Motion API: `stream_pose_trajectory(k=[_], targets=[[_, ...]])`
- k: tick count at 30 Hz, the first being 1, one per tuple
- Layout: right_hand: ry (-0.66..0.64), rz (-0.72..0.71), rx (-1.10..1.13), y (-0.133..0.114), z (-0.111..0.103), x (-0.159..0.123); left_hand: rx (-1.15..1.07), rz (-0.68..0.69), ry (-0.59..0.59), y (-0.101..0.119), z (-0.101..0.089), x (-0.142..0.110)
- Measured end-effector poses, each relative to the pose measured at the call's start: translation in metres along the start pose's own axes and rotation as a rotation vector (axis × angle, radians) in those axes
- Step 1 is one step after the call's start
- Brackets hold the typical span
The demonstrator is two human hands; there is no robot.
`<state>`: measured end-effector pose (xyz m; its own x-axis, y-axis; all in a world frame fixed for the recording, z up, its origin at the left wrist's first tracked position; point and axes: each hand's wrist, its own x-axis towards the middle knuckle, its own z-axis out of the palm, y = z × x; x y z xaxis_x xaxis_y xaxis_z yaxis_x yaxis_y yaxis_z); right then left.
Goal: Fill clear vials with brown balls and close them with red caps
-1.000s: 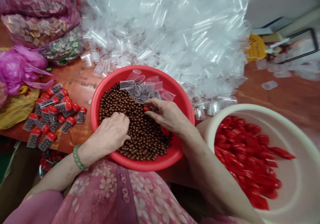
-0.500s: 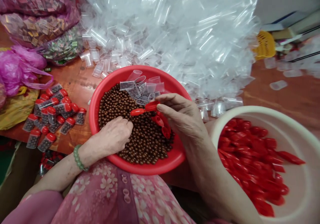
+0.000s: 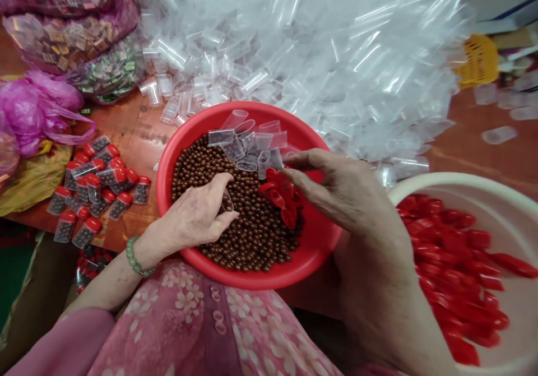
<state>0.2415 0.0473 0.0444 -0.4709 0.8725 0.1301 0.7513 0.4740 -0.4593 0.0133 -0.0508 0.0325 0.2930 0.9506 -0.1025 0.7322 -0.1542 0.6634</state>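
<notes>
A red plastic basin (image 3: 252, 272) holds a mass of small brown beads (image 3: 252, 236) and several transparent plastic tubes (image 3: 247, 143). My left hand (image 3: 195, 213) rests among the beads, gripping a small transparent tube (image 3: 226, 201) between its fingers. My right hand (image 3: 340, 191) hangs over the basin with its fingers apart. A cluster of red caps (image 3: 279, 194) lies on the beads just below and left of those fingertips.
A big heap of transparent tubes (image 3: 294, 56) stands behind the basin. A white basin (image 3: 462, 182) of red caps sits at right. Bead-filled, red-capped tubes (image 3: 96, 182) lie on the wooden table (image 3: 134, 129) at left, near pink bags (image 3: 25, 112).
My left hand has picked up a small tube among the beads. The red caps near my right hand have gathered into a tighter cluster, and the view has shifted slightly right.
</notes>
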Motion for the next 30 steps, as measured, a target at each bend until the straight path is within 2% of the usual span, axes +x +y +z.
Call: stream_pose_trajectory(k=[3,4,6,8,12,16,21,25,30], targets=[[0.065,-0.05,-0.175,-0.011,0.003,-0.001,-0.069,-0.006,0.038,-0.003,0.002,0.0],[0.024,-0.111,-0.138,-0.017,0.005,-0.002,-0.083,-0.009,0.053,-0.004,0.001,0.001],[-0.168,-0.258,0.063,-0.031,0.014,-0.007,-0.103,-0.029,0.093,-0.005,0.0,0.002],[-0.275,-0.297,0.248,-0.044,0.024,-0.012,-0.122,-0.069,0.136,-0.004,-0.003,0.004],[-0.154,-0.242,0.372,-0.057,0.04,-0.015,-0.284,-0.182,0.195,0.001,-0.005,0.006],[-0.06,-0.211,0.369,-0.053,0.039,-0.015,-0.574,-0.268,0.186,0.0,-0.002,0.007],[-0.107,-0.231,0.326,-0.049,0.039,-0.014,-0.694,-0.238,0.083,-0.008,0.001,0.009],[-0.108,-0.234,0.337,-0.047,0.041,-0.013,-0.815,-0.268,0.037,-0.008,-0.001,0.011],[-0.143,-0.18,0.414,-0.044,0.041,-0.012,-0.774,-0.246,0.004,-0.009,-0.003,0.011]])
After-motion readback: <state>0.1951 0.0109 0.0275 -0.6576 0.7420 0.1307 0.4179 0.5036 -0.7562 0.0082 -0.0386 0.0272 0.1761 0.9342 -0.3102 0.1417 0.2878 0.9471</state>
